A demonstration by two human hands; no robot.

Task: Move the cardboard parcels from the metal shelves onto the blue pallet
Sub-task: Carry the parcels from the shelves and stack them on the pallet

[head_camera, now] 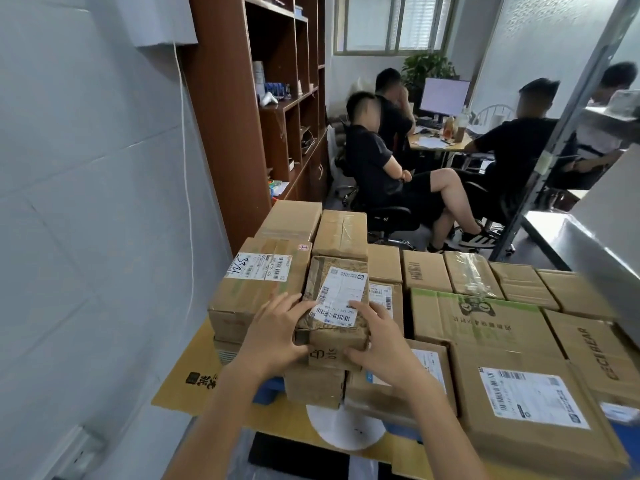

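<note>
A small, creased cardboard parcel [337,299] with a white label is being held between both hands at the left end of the stack on the blue pallet [265,391]. Only slivers of the pallet are showing beneath a yellow cardboard sheet [194,362]. The near left corner is being gripped by the left hand [277,332], its fingers lying along the side. The near right corner is being clasped by the right hand [379,344], with the thumb on the label's edge and the fingers curled round the front face.

The parcel is being fitted in beside a taller labelled box [256,289] on its left and in front of a taped box [341,233], above a plain box [315,386] in the lower layer. Whether its base is already bearing on that layer cannot be told, since the front edge is being covered by the hands.

The step is judged to be the setting down of this parcel. It is best being lowered level, with the far edge being brought against the taped box, so that little is being left overhanging at the front. The fingers are best being drawn away only once the weight is being carried by the stack. As the wrapping is looking soft, hard squeezing is best being avoided. The metal shelves [595,233] are showing at the right edge.
</note>
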